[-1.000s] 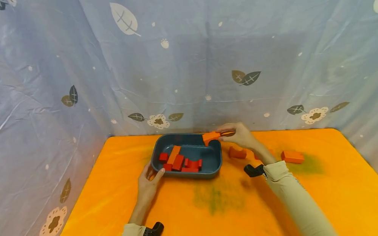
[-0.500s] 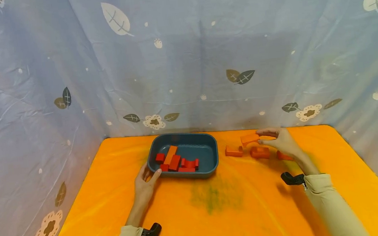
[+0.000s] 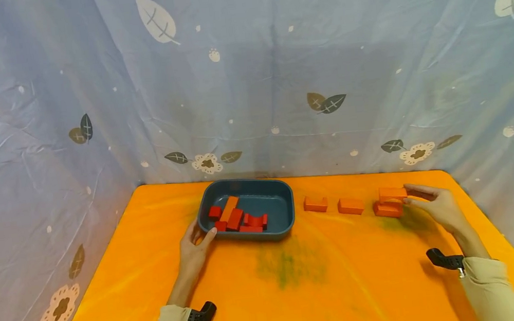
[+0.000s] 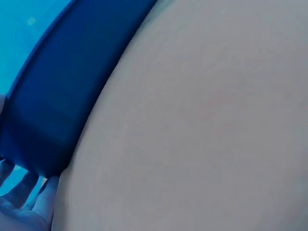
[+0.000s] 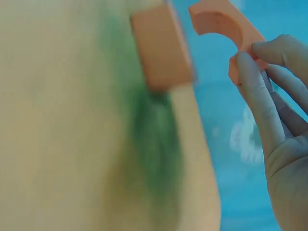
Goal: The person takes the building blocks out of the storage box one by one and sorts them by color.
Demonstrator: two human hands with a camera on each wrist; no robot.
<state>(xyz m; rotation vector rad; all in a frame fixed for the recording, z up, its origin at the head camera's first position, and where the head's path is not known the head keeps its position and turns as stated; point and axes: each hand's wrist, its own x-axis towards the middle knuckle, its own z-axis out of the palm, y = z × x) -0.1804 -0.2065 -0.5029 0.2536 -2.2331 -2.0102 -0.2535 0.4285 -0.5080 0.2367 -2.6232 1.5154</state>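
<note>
My left hand (image 3: 194, 249) grips the near left corner of a dark blue-grey tray (image 3: 286, 219), thumb at its front edge and fingers on its left end. In the left wrist view, fingers touch the end of the tray (image 4: 62, 91). Several red and orange blocks (image 3: 233, 217) lie in the tray's left and middle part. At the far right, my right hand (image 3: 443, 209) pinches an orange arch block (image 3: 392, 193) by one end. Its curved cutout shows in the right wrist view. Just below the arch block, another orange block (image 3: 388, 211) rests on the table.
Two more orange blocks stand between the tray and my right hand: a notched block (image 3: 315, 205) and a rectangular block (image 3: 351, 206). The orange-yellow table cover (image 3: 325, 293) has green smudges. A leaf-patterned curtain (image 3: 249, 78) hangs along the back and sides.
My right hand has carried the arch block from the tray's far right corner to above the rightmost block on the table. My left hand has stayed on the tray.
</note>
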